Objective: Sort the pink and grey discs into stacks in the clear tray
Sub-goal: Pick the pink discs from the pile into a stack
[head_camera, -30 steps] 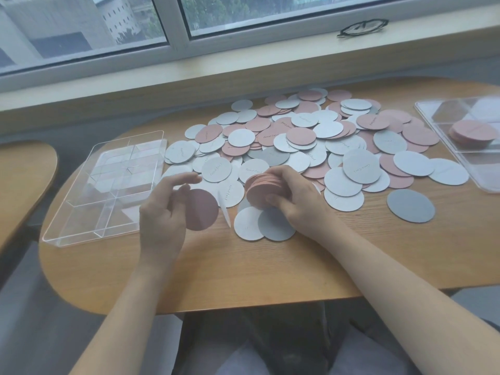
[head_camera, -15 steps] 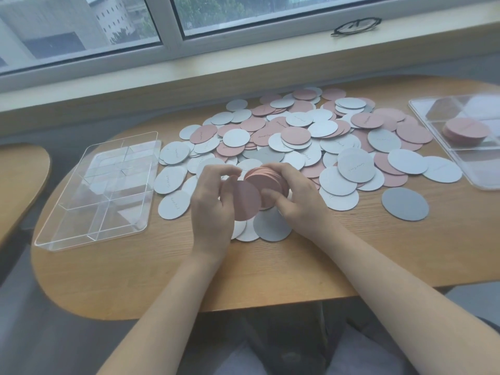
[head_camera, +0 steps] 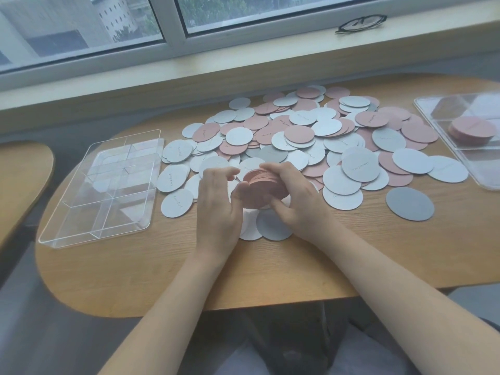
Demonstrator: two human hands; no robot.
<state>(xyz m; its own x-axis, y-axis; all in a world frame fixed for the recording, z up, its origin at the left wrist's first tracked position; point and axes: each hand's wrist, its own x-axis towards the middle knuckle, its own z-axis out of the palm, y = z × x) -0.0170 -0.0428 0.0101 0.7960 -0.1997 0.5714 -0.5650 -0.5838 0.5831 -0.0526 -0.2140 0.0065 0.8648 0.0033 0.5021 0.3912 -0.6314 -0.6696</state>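
Pink discs (head_camera: 259, 185) are gathered into one stack at the centre of the frame, held between both hands just above the wooden table (head_camera: 270, 272). The right hand (head_camera: 297, 201) curls its fingers over the top and far edge of the stack, thumb underneath at the near side, gripping it. The left hand (head_camera: 219, 207) presses against the stack's left side, thumb on the near face and fingers bent over the top; it grips the same stack. How many discs the stack holds cannot be told.

Behind and to the right of the hands spreads one loose heap of pink and pale grey discs (head_camera: 311, 136), overlapping too thickly for an exact count: dozens of each colour. One darker grey disc (head_camera: 410, 203) lies alone at the heap's lower right, apart from the rest. Two pale discs (head_camera: 273, 226) show under the wrists.

Two clear trays are in view. One divided clear tray (head_camera: 102, 185) sits at left, just beside the heap, with no discs in its compartments. The second clear tray (head_camera: 465, 158) lies at the right edge and holds one pink stack (head_camera: 472, 129).

One pair of glasses (head_camera: 361, 23) rests on the windowsill (head_camera: 189, 71) at upper right. A second wooden tabletop (head_camera: 21, 180) shows at the left edge.
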